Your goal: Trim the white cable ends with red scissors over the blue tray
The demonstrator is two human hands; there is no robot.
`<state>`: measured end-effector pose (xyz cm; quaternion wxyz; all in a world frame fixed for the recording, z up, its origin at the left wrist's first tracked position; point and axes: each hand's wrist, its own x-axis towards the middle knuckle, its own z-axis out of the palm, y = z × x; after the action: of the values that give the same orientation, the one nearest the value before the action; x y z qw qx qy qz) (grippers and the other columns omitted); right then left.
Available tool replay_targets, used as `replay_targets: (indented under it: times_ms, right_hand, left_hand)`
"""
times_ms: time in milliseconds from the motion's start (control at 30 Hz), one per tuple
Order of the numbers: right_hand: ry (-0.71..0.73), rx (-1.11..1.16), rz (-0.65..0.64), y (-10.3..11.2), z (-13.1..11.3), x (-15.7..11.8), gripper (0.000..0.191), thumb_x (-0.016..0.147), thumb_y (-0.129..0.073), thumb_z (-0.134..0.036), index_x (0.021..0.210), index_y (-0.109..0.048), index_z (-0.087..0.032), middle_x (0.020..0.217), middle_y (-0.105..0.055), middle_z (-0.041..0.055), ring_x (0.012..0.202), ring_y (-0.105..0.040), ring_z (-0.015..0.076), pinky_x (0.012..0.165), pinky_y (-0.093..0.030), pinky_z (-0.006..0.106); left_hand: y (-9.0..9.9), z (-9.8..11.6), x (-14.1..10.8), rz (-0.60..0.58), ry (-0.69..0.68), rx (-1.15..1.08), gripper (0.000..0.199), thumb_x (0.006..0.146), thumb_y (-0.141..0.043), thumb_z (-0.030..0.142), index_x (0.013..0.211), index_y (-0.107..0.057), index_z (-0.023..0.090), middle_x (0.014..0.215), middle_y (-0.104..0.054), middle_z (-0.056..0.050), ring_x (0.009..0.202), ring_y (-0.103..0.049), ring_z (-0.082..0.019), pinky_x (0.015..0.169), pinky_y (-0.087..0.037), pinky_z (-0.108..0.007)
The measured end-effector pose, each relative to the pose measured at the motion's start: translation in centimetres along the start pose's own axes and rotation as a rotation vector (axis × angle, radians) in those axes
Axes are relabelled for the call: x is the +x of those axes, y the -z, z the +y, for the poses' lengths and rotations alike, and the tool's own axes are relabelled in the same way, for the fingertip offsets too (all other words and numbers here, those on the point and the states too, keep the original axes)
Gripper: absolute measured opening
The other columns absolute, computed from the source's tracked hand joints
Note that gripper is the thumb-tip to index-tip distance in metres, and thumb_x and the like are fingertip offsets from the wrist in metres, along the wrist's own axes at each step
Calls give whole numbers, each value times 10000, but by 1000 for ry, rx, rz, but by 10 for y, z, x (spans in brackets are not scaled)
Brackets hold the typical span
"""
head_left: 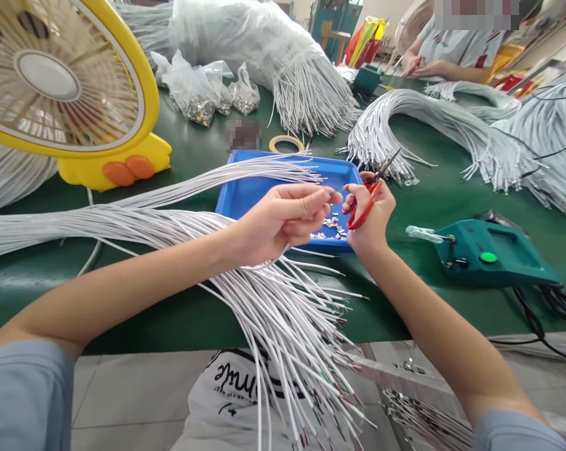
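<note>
My left hand (292, 216) is closed in a pinch on the end of a white cable, with thin coloured wire showing at the fingertips. Close beside it, my right hand (370, 216) is wrapped round red-handled scissors (365, 207), their dark blades pointing up and away. The right fingertips come near the wire end; whether they touch it I cannot tell. Below both hands lies a blue tray (224, 194) with small pale offcuts (332, 227) in it. A thick bundle of white cables (264, 300) runs under my left forearm and hangs over the table edge, coloured wire tips showing.
A yellow fan (146, 138) stands at the left. Behind the tray are a tape roll (287, 145), bags of small metal parts (201, 109) and wrapped cables (245, 37). A teal device (499, 250) sits at right, near more cable bundles (424, 119). A co-worker's hands (424, 66) are at the back.
</note>
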<state>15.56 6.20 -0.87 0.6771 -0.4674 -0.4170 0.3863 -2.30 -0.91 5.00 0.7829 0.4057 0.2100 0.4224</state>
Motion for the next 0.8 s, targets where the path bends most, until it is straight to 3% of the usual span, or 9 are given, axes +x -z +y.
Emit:
replay_targets:
  times_ms: [67, 167, 300, 400, 467, 533, 633, 700, 800]
  right_hand:
    - [15, -3, -13, 0, -1, -1, 220, 664, -641, -199, 867, -563, -235, 615, -593, -56, 439, -403, 89, 402, -282, 266]
    - [19, -7, -30, -1, -4, -5, 215, 674, -625, -207, 879, -563, -227, 591, -572, -73, 420, -411, 76, 397, -301, 241]
    - [74, 6, -34, -3, -8, -9, 209, 687, -613, -201, 889, -562, -217, 603, -586, -76, 425, -428, 64, 422, -340, 219]
    - [75, 24, -33, -4, -9, -9, 214, 688, -619, -202, 896, -570, -207, 610, -596, -63, 436, -436, 69, 421, -341, 220]
    - [63, 41, -28, -4, -9, -8, 219, 674, -626, -190, 886, -577, -206, 601, -594, -58, 432, -427, 73, 413, -334, 226]
    - [66, 67, -8, -5, -10, -6, 218, 660, -628, -172, 869, -581, -210, 593, -586, -60, 425, -414, 72, 411, -328, 230]
    - [97, 103, 3, -4, -12, -5, 214, 657, -627, -157, 860, -589, -215, 603, -580, -57, 439, -417, 74, 425, -333, 237]
    - [128, 110, 0, -3, -12, -4, 211, 659, -629, -157, 859, -599, -217, 610, -582, -48, 448, -422, 83, 432, -335, 253]
    - [157, 108, -12, -2, -9, -2, 211, 650, -645, -152, 842, -613, -235, 601, -582, -37, 450, -419, 97, 432, -323, 285]
  left_hand:
    - [-7, -3, -5, -23, 73, 13, 202, 784, -719, 353, 732, -668, 164, 561, -368, 51, 423, -217, -13, 368, -152, -182]
    - [-13, -13, -10, -86, 121, 86, 309, 701, -785, 417, 664, -633, 151, 491, -292, 71, 430, -209, -27, 398, -137, -199]
    - [-23, -24, -17, -123, 27, 298, 394, 792, -686, 469, 615, -569, 138, 495, -364, 54, 436, -280, -40, 414, -188, -215]
    - [-23, -25, -14, -286, -192, 566, 431, 957, -423, 443, 733, -622, 133, 760, -593, -53, 709, -557, -106, 636, -450, -238]
    - [-10, -20, -5, -339, -350, 939, 368, 983, -371, 363, 985, -659, 134, 1081, -617, -117, 1027, -566, -170, 895, -450, -309]
    - [15, -8, 9, -175, -456, 1451, 288, 944, -455, 297, 1090, -639, 131, 1136, -597, -133, 1048, -545, -220, 909, -421, -364]
    - [67, 17, 26, 234, -378, 1946, 128, 848, -553, 198, 828, -650, 117, 946, -609, -115, 974, -518, -257, 821, -395, -369]
    - [98, 32, 32, 449, -341, 1916, 183, 728, -674, 163, 607, -537, 152, 759, -553, -73, 928, -469, -244, 788, -369, -333]
    - [127, 42, 36, 538, -342, 1791, 442, 701, -687, 96, 470, -324, 197, 535, -315, -9, 760, -356, -176, 784, -320, -301]
